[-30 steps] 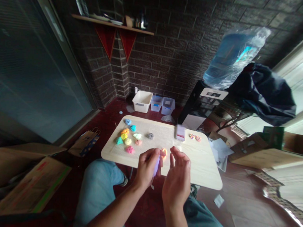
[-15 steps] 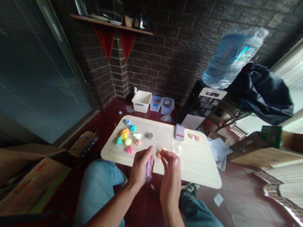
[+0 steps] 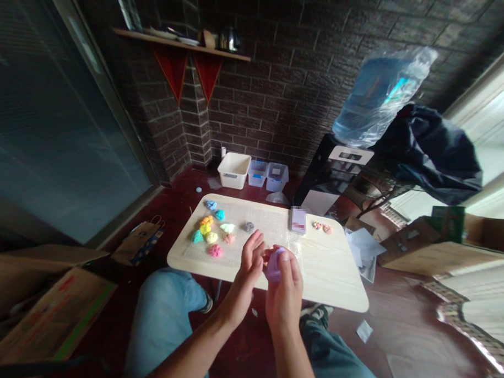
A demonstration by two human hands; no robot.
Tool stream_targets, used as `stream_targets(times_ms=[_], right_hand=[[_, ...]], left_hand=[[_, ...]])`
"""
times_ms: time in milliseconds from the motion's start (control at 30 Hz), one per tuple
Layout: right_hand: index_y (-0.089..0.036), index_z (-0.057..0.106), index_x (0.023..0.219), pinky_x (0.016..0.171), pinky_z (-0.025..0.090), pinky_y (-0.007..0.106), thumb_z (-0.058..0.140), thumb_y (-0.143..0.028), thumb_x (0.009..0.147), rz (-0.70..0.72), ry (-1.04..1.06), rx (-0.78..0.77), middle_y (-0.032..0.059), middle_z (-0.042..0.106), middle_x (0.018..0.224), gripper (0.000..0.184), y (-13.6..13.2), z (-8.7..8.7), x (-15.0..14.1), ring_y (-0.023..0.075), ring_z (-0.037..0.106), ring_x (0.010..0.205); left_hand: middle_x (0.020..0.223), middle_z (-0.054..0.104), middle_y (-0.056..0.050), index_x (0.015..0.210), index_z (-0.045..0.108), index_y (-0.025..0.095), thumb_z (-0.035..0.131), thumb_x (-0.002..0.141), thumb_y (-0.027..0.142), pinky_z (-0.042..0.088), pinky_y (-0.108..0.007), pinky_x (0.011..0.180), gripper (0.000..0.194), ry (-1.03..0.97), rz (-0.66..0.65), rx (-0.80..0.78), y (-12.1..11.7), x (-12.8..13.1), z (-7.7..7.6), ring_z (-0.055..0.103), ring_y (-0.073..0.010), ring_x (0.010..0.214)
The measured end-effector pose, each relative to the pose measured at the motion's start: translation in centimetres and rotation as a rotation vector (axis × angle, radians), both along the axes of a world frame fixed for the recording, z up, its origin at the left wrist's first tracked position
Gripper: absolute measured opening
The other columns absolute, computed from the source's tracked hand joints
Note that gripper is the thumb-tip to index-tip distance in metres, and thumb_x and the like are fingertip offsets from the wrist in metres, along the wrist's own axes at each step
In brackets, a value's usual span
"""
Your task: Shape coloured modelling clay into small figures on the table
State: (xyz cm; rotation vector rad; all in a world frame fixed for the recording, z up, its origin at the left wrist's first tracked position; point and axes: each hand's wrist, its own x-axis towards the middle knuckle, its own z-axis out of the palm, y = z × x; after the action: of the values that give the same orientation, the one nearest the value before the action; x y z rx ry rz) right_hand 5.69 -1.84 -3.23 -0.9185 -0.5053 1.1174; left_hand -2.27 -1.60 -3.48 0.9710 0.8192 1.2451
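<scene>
A lump of purple modelling clay (image 3: 276, 266) is held in my right hand (image 3: 287, 295), between the thumb and fingers above the table's near edge. My left hand (image 3: 248, 266) is just to the left of it, fingers stretched out and holding nothing. Several coloured clay lumps rest on the left half of the table, among them pink (image 3: 215, 250), green (image 3: 197, 237), yellow (image 3: 211, 238) and blue (image 3: 210, 204). A grey lump (image 3: 249, 227) lies apart from these, beyond my left hand.
The pale folding table (image 3: 335, 274) carries a small box (image 3: 298, 221) and two multicoloured clay pieces (image 3: 323, 227) at its right. Behind stand a white bin (image 3: 233, 180) and two clear tubs (image 3: 276, 184). A water dispenser (image 3: 331, 175) and cardboard boxes (image 3: 423, 261) are at the right.
The purple clay has passed from my left hand to my right hand. My left hand has opened and shifted slightly right and up. The right fingers have closed around the clay.
</scene>
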Motion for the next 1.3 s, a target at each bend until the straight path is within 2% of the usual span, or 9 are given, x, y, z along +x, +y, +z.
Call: stream_targets(times_ms=[233, 367, 500, 700, 867, 967, 1033, 1133, 1300], right_hand=[[-0.019, 0.049, 0.058, 0.043, 0.036, 0.018, 0.067, -0.069, 0.075, 0.097, 0.301, -0.04, -0.0072, 0.045, 0.054, 0.056, 1.0, 1.2, 2.8, 0.0066, 0.041, 0.046], [-0.02, 0.04, 0.048, 0.033, 0.018, 0.018, 0.063, -0.069, 0.078, 0.094, 0.346, -0.096, -0.0107, 0.028, 0.041, 0.062, 0.8, 1.4, 2.8, 0.0045, 0.018, 0.035], [-0.021, 0.038, 0.045, 0.031, 0.01, 0.02, 0.061, -0.065, 0.082, 0.114, 0.358, -0.067, -0.0102, 0.027, 0.036, 0.062, 0.4, 1.3, 2.8, 0.0046, 0.013, 0.031], [-0.022, 0.035, 0.043, 0.029, 0.012, 0.022, 0.055, -0.057, 0.087, 0.17, 0.326, -0.005, -0.009, 0.025, 0.033, 0.06, 0.0, 0.8, 3.1, 0.0065, 0.014, 0.029], [-0.021, 0.047, 0.052, 0.042, 0.036, 0.024, 0.05, -0.057, 0.091, 0.127, -0.192, -0.01, -0.0046, 0.04, 0.047, 0.053, -1.0, 0.2, 2.2, 0.0102, 0.037, 0.042], [-0.021, 0.062, 0.075, 0.083, 0.051, 0.038, 0.041, -0.049, 0.097, 0.192, -0.756, 0.135, 0.0062, 0.064, 0.089, 0.042, -1.5, -0.2, 1.7, 0.0208, 0.061, 0.087], [-0.022, 0.065, 0.093, 0.108, 0.035, 0.052, 0.035, -0.043, 0.1, 0.177, -1.095, 0.217, 0.0103, 0.06, 0.123, 0.038, -1.6, -0.6, 1.5, 0.0278, 0.052, 0.12], [-0.023, 0.055, 0.128, 0.115, 0.013, 0.066, 0.034, -0.041, 0.099, 0.056, -1.41, 0.203, 0.0149, 0.044, 0.147, 0.04, -1.5, -1.2, 1.5, 0.0348, 0.033, 0.14], [-0.023, 0.043, 0.141, 0.113, 0.007, 0.07, 0.036, -0.045, 0.098, -0.026, -1.455, 0.154, 0.0175, 0.038, 0.152, 0.049, -1.5, -1.7, 1.9, 0.0374, 0.027, 0.145]], left_hand=[[0.119, 0.068, -0.009, 0.125, 0.054, 0.023, 0.054, 0.094, 0.044, 0.044, -0.036, 0.1, 0.038, 0.164, -0.124, -0.145, -1.1, -0.8, -1.0, 0.063, -0.0226, 0.112], [0.088, 0.072, -0.004, 0.115, 0.057, 0.02, 0.049, 0.095, 0.045, 0.047, -0.035, 0.092, 0.033, 0.212, -0.155, -0.199, -1.4, -0.8, -1.2, 0.068, -0.0204, 0.091], [0.088, 0.07, -0.001, 0.111, 0.06, 0.023, 0.052, 0.093, 0.048, 0.045, -0.03, 0.088, 0.032, 0.226, -0.136, -0.194, -1.3, -1.0, -1.3, 0.065, -0.0191, 0.094], [0.092, 0.067, -0.002, 0.116, 0.059, 0.023, 0.054, 0.092, 0.05, 0.046, -0.032, 0.085, 0.036, 0.17, -0.14, -0.232, -1.2, -0.9, -2.0, 0.064, -0.0186, 0.089], [0.118, 0.065, -0.009, 0.117, 0.062, 0.02, 0.057, 0.091, 0.051, 0.048, -0.031, 0.083, 0.041, -0.186, -0.248, -0.36, -0.9, -0.8, -1.2, 0.063, -0.021, 0.102], [0.117, 0.068, -0.01, 0.119, 0.064, 0.019, 0.051, 0.091, 0.058, 0.048, -0.032, 0.085, 0.05, -0.464, -0.333, -0.504, -0.5, -0.5, -0.1, 0.063, -0.023, 0.105], [0.114, 0.07, -0.01, 0.119, 0.065, 0.019, 0.051, 0.091, 0.059, 0.049, -0.035, 0.089, 0.051, -0.552, -0.337, -0.582, -0.3, -0.3, 0.5, 0.064, -0.0249, 0.108], [0.107, 0.072, -0.008, 0.115, 0.067, 0.02, 0.059, 0.088, 0.052, 0.05, -0.035, 0.088, 0.043, -0.55, -0.322, -0.628, -0.1, 0.0, 0.7, 0.066, -0.0246, 0.105], [0.081, 0.071, 0.0, 0.09, 0.069, 0.02, 0.077, 0.077, 0.034, 0.052, -0.022, 0.07, 0.021, -0.463, -0.218, -0.621, -0.3, 0.2, -0.1, 0.067, -0.0132, 0.077]])
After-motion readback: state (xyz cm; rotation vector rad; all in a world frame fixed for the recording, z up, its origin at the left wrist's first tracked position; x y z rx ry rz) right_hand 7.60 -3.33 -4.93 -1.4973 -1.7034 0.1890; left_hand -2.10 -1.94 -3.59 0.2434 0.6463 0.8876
